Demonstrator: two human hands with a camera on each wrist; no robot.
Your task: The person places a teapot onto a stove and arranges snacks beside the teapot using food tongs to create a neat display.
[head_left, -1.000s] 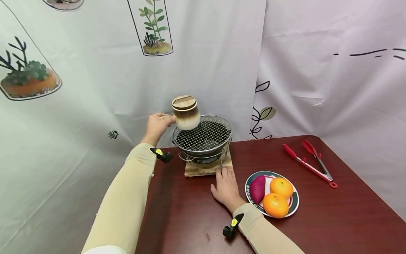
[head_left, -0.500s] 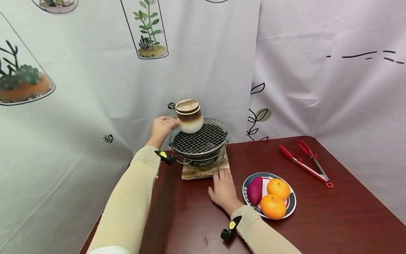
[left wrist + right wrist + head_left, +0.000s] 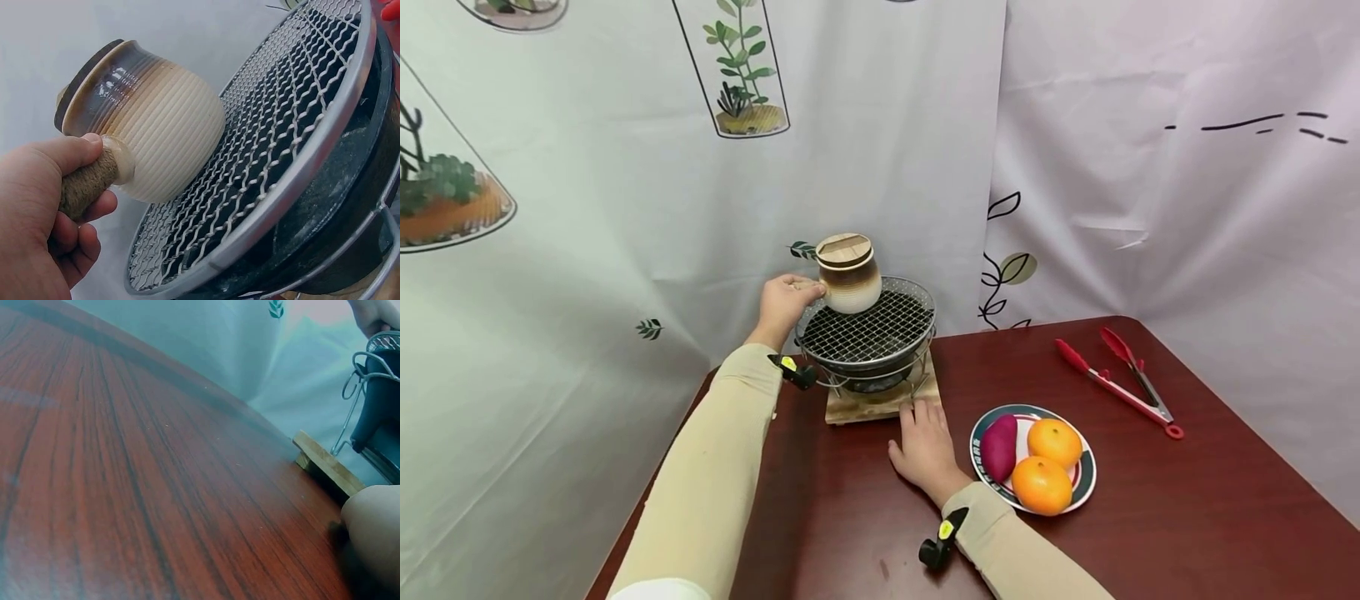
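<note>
My left hand (image 3: 784, 307) grips the twine-wrapped side handle (image 3: 94, 181) of a ceramic teapot (image 3: 852, 287), thumb on top and fingers curled beneath. The teapot is ribbed, brown fading to cream, with a flat wooden lid (image 3: 844, 249). It stands over the left part of a round wire mesh (image 3: 887, 329) on a black tabletop grill; in the left wrist view its base is right at the wires. A wire stand and a wooden board (image 3: 868, 408) bear the grill. My right hand (image 3: 927, 448) lies on the table, fingers extended, fingertips at the board's front edge.
Right of my right hand, a plate (image 3: 1088, 487) holds a purple sweet potato (image 3: 999, 448) and two oranges (image 3: 1042, 485). Spread red-tipped tongs (image 3: 1123, 387) lie farther right on the dark red table (image 3: 1187, 517). A printed white curtain (image 3: 880, 150) hangs close behind.
The teapot in my left hand has moved right and slightly down over the mesh. My right hand keeps its place at the board. The head view has shifted a little.
</note>
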